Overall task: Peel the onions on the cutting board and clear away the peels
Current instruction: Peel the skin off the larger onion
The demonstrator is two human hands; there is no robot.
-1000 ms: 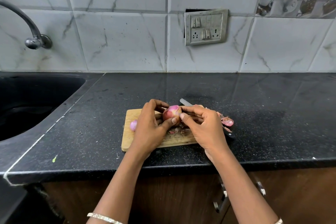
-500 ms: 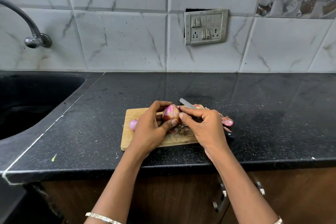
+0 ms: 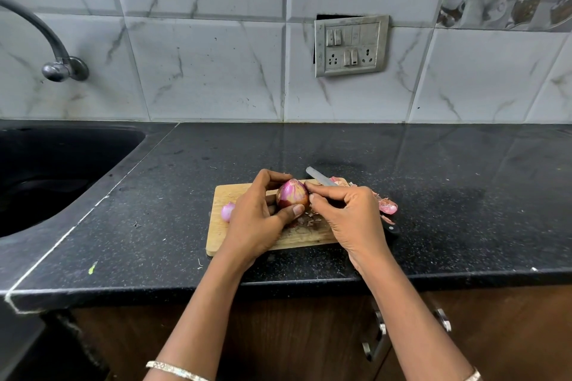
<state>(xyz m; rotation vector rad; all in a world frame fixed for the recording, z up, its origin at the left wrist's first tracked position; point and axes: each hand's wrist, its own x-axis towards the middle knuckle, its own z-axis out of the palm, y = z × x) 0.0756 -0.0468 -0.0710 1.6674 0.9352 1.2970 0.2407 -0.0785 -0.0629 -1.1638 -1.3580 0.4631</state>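
Peeling is the step in hand, seen from the head camera. The left hand (image 3: 257, 219) cups the onion (image 3: 292, 196) from the left, fingers wrapped round its far side and the thumb pressed against its near side. It holds the onion just above the middle of the cutting board (image 3: 235, 192). The right hand (image 3: 349, 216) comes in from the right with its fingers curled, and forefinger and thumb pinch at the onion's skin near the pointed top. Brown-red dry skin clings to the lower half, while the upper part shows glossy pink, so I'd call this one partly stripped.

A small pink onion (image 3: 228, 211) sits on the board's left edge, just beside the left hand, and it looks bare already. Skin scraps (image 3: 309, 219) litter the board below the held onion. A heap of larger peels (image 3: 387, 206) lies off the board's right end, on the black countertop (image 3: 433, 195). The knife (image 3: 318, 177) runs under the right hand, blade tip poking out at the far side. Whether the hand touches it I cannot tell.

What comes next, by my reading: the pinch must catch a loose edge and draw the dry layer down and off, with the left hand turning the onion to offer the rest. After that the peels on board and counter need gathering. The sink (image 3: 62, 170) is well apart to the left.
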